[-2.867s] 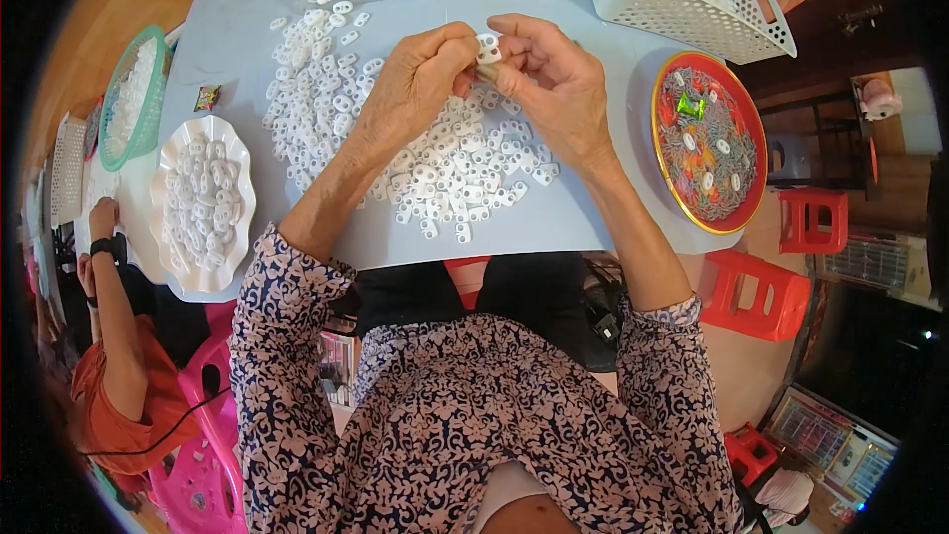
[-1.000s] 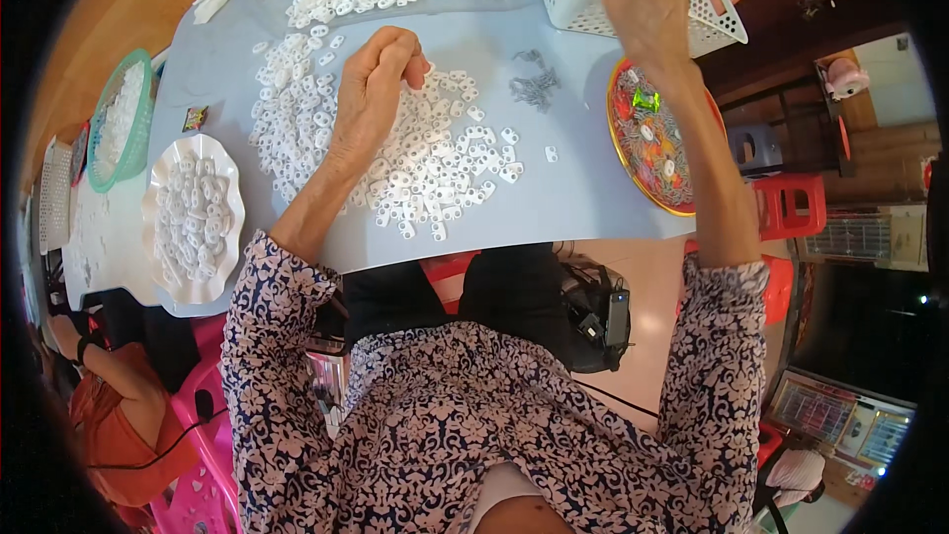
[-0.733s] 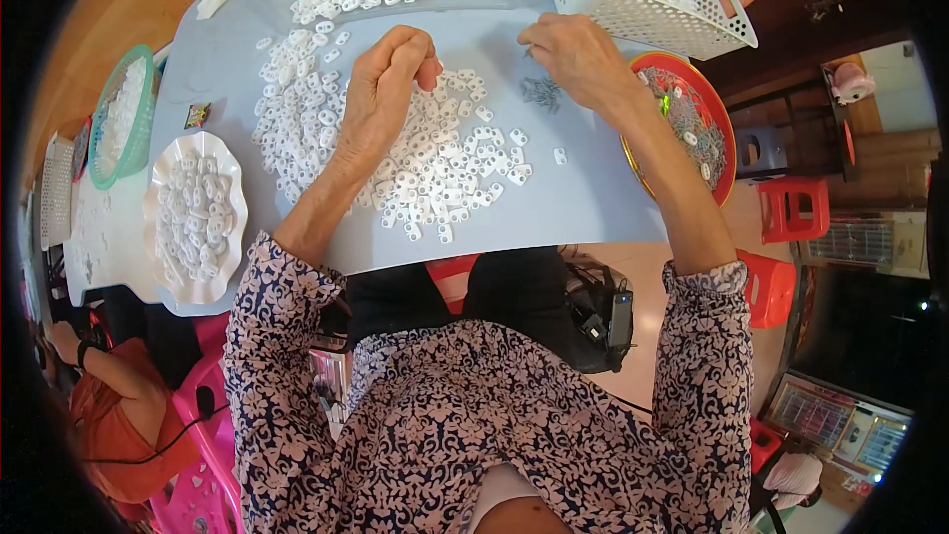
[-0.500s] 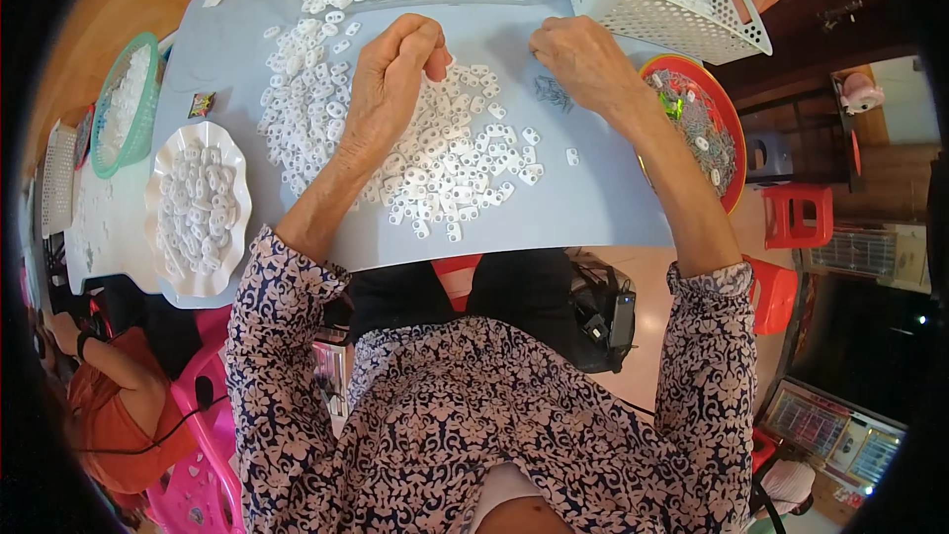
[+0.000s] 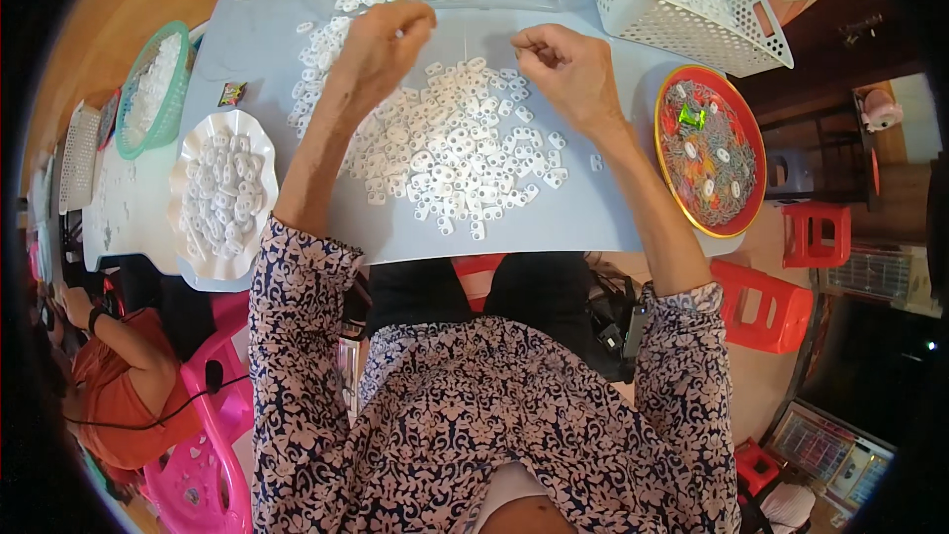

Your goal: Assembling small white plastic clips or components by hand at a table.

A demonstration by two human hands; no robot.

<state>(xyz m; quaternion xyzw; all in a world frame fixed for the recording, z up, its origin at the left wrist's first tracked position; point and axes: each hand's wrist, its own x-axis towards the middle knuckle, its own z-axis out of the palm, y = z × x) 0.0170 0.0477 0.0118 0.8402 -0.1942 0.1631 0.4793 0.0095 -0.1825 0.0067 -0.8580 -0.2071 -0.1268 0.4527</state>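
- I see a heap of small white plastic pieces on a pale blue-grey tabletop.
- My sleeves are dark navy with a small white floral print.
- A round red tray with a yellow rim holds multicoloured bits.
- White perforated plastic basket; teal-green mesh basket; white scalloped plate.
- Red plastic stools.

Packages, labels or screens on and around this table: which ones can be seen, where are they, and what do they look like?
Small wrapper: flat on the grey table, left of the left hand; dark with bright spots.
Green wrapper: on the round red tray, right of the right hand; shiny, crumpled.
Flat panel: on the floor at lower right; a grid of small colourful cells. Too small to tell more.
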